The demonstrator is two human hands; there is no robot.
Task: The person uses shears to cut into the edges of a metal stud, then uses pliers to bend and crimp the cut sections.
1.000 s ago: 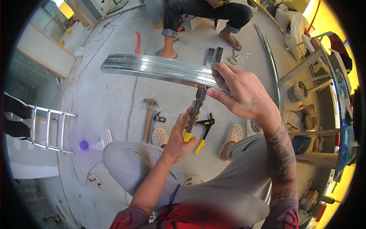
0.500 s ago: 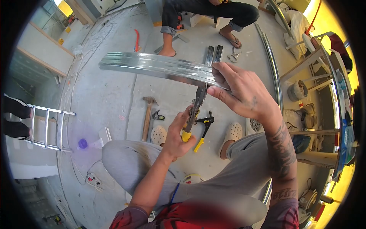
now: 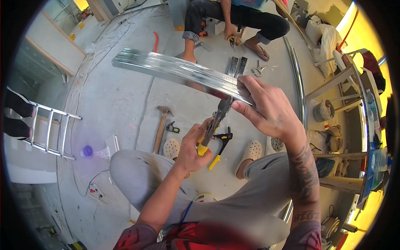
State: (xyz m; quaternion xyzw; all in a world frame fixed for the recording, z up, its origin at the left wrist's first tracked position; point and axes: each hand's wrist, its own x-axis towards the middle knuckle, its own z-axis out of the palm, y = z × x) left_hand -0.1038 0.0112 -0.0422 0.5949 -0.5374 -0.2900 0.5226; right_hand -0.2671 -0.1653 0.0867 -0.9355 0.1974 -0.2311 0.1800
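Note:
My right hand [image 3: 273, 110] grips the near end of a shiny metal stud channel [image 3: 175, 74], thumb below and fingers over the top. The channel stretches away to the left above the floor. My left hand [image 3: 195, 146] is closed around the yellow handles of a pair of tin snips [image 3: 217, 118]. Their jaws point up and touch the channel's lower edge, close to my right thumb. Whether the blades have bitten into the metal is hidden. Below the snips, on the floor, lies a black hand tool [image 3: 224, 143] with yellow grips.
A claw hammer [image 3: 161, 127] and a small black-and-green tool [image 3: 172, 127] lie left of my feet. Across from me a person's hand [image 3: 230, 32] holds a yellow-handled tool. Short metal pieces [image 3: 236, 66] and locking pliers [image 3: 259, 68] rest nearby. A ladder [image 3: 50, 129] is at left.
The channel slopes more steeply down toward my right hand, and the snips have shifted slightly right with it. The other person's hand with the yellow-handled tool has come lower into view.

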